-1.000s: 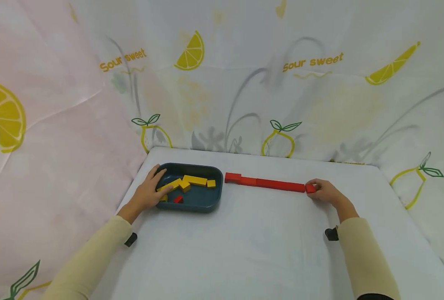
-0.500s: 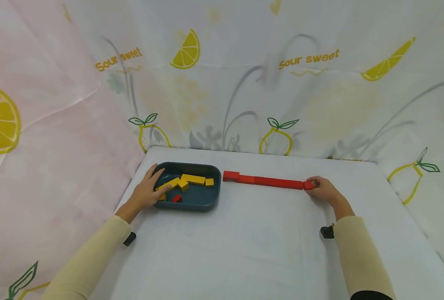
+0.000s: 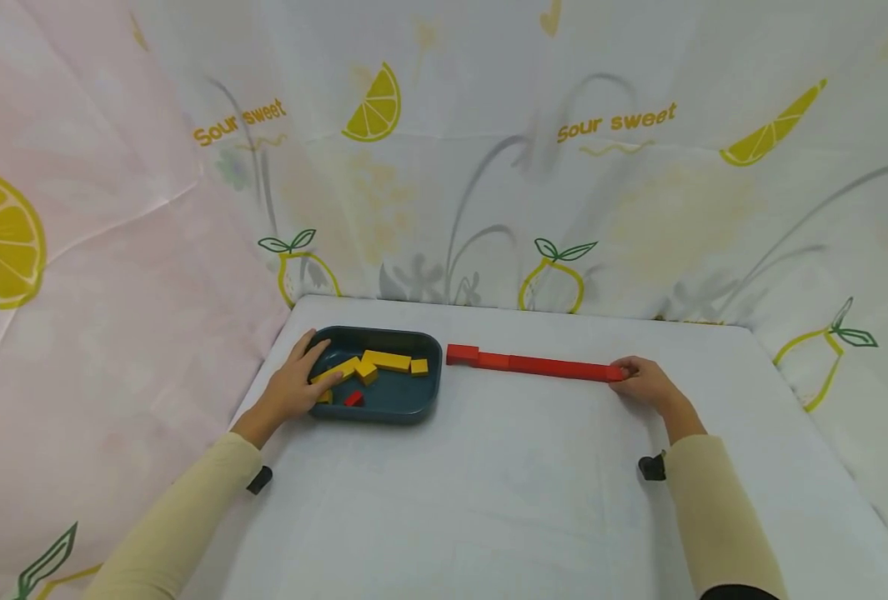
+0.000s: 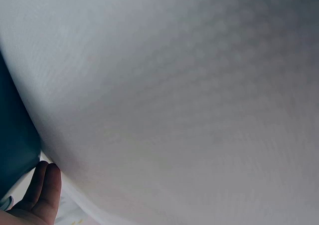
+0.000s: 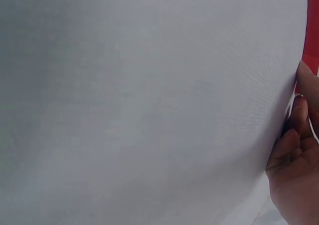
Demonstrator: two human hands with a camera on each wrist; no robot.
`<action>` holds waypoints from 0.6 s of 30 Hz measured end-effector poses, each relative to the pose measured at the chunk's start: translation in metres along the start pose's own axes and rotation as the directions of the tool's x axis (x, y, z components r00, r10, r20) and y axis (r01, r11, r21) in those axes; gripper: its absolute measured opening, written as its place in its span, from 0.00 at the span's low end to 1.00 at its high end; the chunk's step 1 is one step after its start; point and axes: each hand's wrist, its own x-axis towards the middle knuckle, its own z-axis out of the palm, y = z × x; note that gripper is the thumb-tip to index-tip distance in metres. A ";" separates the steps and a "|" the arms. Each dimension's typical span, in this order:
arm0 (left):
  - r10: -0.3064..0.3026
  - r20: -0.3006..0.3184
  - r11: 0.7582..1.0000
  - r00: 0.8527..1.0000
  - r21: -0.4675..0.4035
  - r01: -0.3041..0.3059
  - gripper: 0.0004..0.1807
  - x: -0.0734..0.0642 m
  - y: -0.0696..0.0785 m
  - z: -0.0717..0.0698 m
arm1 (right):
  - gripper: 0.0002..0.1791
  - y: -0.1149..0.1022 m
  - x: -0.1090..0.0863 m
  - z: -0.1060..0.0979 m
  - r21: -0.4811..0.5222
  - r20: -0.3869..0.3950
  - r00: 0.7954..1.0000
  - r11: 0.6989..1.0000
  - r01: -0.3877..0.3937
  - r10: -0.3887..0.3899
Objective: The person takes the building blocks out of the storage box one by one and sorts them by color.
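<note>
In the head view my left hand (image 3: 291,385) grips the left wall of a dark blue-green tray (image 3: 406,414), with the thumb inside over the rim. Two of its fingers lie along the outer side, as the left wrist view shows. Several yellow blocks (image 3: 387,360) and a small red block (image 3: 353,399) lie in the tray. Right of it, red blocks (image 3: 556,367) form a long row on the table. At the row's right end my right hand (image 3: 646,382) pinches a small red cube (image 3: 614,373) between thumb and fingers; the cube touches the last block and is partly covered.
A white cloth covers the table (image 3: 474,500). Lemon-printed fabric (image 3: 481,208) hangs behind its far edge and along the sides. The row's left-end block (image 3: 462,355) stands close to the tray's right rim and sits slightly off the row's line.
The right hand has slid the small red cube left against the row's end, closing the narrow gap. The left hand and tray hold the same place; the head view shifted slightly.
</note>
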 end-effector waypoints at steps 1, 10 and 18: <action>0.000 -0.001 1.000 1.000 -0.003 0.000 0.44 0.000 0.000 0.000 | 0.28 0.000 0.000 0.000 0.002 -0.001 1.000 1.000 0.000 0.000; 0.003 0.001 1.000 1.000 -0.006 -0.003 0.43 -0.002 -0.002 0.002 | 0.32 0.003 0.000 0.005 0.034 0.006 0.999 0.999 -0.034 0.034; 0.015 -0.019 1.000 1.000 -0.011 -0.015 0.44 -0.002 -0.003 0.000 | 0.39 0.000 -0.002 0.003 -0.006 0.006 0.999 0.999 -0.032 0.032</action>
